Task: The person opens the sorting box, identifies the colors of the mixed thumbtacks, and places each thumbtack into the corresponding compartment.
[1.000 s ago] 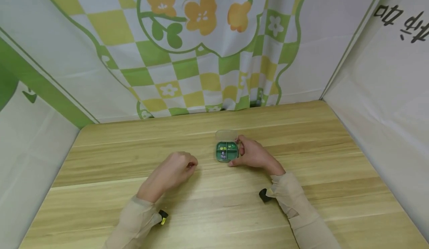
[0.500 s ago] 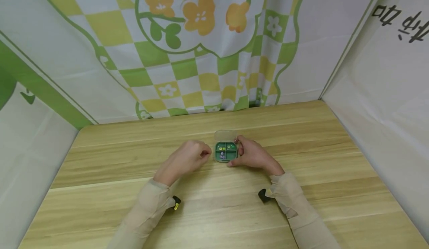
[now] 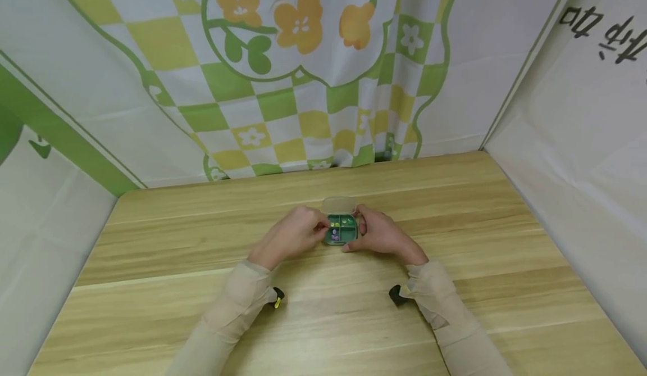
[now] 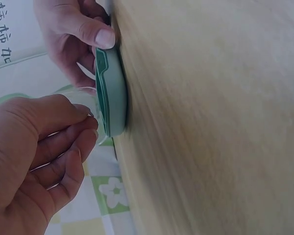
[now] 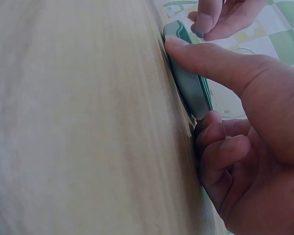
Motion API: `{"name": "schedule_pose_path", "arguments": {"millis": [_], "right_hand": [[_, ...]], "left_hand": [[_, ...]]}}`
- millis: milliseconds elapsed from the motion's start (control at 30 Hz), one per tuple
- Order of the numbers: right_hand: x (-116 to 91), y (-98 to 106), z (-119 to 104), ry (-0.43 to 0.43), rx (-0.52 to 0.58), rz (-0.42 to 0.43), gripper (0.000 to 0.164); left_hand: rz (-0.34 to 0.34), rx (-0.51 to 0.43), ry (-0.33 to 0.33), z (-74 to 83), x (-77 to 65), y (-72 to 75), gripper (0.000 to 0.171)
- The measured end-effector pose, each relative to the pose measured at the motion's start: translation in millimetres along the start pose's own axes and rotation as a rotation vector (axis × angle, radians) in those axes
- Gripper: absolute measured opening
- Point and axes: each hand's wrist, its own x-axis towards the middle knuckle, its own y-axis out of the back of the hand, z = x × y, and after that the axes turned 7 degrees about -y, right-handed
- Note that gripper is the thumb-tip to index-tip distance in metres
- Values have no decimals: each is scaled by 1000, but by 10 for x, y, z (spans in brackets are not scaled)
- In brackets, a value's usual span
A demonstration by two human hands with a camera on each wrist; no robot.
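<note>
A small green pill box stands on the table, its clear lid swung up at the back. Dividers split it into several compartments. Yellowish pills lie in the back ones, purple pills in the front left; the front right one shows bare green. My right hand grips the box at its right side, thumb at the front wall. My left hand is at the box's left edge, thumb and index fingertips pinched over a tiny pale piece, mostly hidden; I cannot tell its kind.
The wooden table runs back to a hanging curtain with green and yellow checks. White cloth walls stand along both sides. Each wrist is wrapped in beige bandage, with a small black device at the right wrist.
My left hand, fingertips pinched throughout, has moved right and slightly away from me, from the table left of the pill box to its left edge. The right hand and box stay put.
</note>
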Motion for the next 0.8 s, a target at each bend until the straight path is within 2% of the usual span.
{"name": "schedule_pose_path", "arguments": {"millis": [200, 800], "right_hand": [[-9, 11, -16, -4, 0, -4, 72], [5, 5, -2, 3, -6, -1, 70]], "left_hand": [[-5, 4, -10, 2, 36, -22, 10], [-1, -2, 13, 12, 30, -42, 14]]}}
